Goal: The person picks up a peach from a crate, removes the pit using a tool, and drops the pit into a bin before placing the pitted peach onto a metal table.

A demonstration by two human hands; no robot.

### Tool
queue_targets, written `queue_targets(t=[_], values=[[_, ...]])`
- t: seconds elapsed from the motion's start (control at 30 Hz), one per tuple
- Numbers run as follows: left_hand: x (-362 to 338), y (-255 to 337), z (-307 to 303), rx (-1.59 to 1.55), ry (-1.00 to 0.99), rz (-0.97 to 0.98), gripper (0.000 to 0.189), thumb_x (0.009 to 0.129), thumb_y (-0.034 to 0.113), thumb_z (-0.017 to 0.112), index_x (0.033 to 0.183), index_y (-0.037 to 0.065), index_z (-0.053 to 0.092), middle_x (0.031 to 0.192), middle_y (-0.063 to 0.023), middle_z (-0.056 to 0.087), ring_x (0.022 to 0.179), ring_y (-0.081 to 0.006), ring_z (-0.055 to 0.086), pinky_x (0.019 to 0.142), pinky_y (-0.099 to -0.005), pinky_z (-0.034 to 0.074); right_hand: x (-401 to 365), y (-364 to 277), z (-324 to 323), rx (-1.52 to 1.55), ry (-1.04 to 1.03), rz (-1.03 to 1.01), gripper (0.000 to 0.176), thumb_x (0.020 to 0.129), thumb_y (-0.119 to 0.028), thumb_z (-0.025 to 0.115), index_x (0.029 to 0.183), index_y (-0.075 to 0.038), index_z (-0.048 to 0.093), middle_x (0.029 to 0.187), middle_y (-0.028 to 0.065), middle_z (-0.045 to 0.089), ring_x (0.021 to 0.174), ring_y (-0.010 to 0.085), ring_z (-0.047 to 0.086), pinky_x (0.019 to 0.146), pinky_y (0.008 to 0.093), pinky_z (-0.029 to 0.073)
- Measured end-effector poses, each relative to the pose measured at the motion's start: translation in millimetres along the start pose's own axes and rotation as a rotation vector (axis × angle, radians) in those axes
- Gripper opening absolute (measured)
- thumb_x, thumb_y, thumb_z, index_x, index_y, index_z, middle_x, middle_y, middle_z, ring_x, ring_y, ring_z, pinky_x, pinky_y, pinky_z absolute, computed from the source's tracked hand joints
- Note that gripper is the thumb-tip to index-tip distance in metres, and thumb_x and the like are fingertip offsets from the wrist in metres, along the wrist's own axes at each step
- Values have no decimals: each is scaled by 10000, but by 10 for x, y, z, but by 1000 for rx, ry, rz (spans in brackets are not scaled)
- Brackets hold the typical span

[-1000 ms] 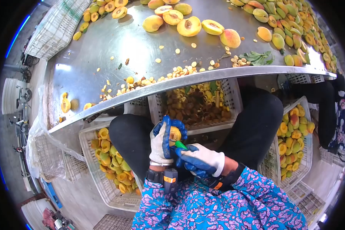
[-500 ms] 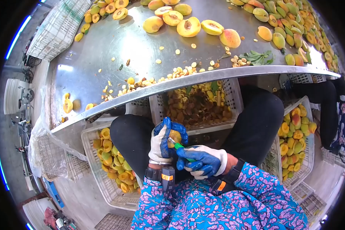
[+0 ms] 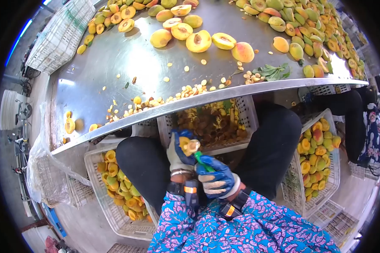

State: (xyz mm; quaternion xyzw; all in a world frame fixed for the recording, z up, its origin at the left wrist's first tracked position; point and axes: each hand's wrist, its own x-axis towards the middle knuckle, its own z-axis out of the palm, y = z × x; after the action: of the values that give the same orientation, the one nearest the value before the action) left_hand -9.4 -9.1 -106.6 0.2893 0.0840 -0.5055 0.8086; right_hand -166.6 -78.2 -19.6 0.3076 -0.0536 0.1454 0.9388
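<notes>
My left hand, in a blue-and-white coated glove, has its fingers wrapped round a yellow peach half. The cut side faces up and to the right. At its edge is a pale, roundish piece, blurred, which may be the pit. In my gloved right hand is a green-handled pitting tool, gripped by the handle. Its tip is at the peach and cannot be made out clearly. Both hands are above my lap, in front of a crate of brown and yellow scraps.
Over my knees runs the metal table's edge. On it lie peach halves, pale pits or kernels, leaves and a large peach pile. Crates of peach halves stand left and right. Another person's leg is at right.
The peach in my left hand has turned, so its cut face and a pale piece now show beside the tool. My right hand has swung more upright. The whole view has shifted slightly.
</notes>
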Motion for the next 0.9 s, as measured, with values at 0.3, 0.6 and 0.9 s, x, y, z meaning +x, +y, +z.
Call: queue_targets(t=[0.3,0.6,0.9], values=[[-504,366,1040,64,210,123,464,920,469,418,1019,52,596,948,-111,634,876,-280,603,777,-409,483,-58,-572,321,-2310,1533,118,367,847,-315,543,983,22,594,912,266,606,886,408,581,759,483,456],[-1897,2193,510,1065,872,757,310,864,129,558,1134,-24,548,1030,-96,604,895,-197,587,828,-289,473,-206,-477,447,-2346,1571,32,316,854,-299,509,959,-17,606,907,236,626,839,405,608,721,463,477],[-201,889,2643,1471,131,734,402,774,-69,565,1174,-45,537,1100,-148,599,980,-160,579,878,-278,446,-362,-418,629,-2275,1434,65,334,851,-301,490,949,-1,601,929,223,637,881,370,620,738,460,481]])
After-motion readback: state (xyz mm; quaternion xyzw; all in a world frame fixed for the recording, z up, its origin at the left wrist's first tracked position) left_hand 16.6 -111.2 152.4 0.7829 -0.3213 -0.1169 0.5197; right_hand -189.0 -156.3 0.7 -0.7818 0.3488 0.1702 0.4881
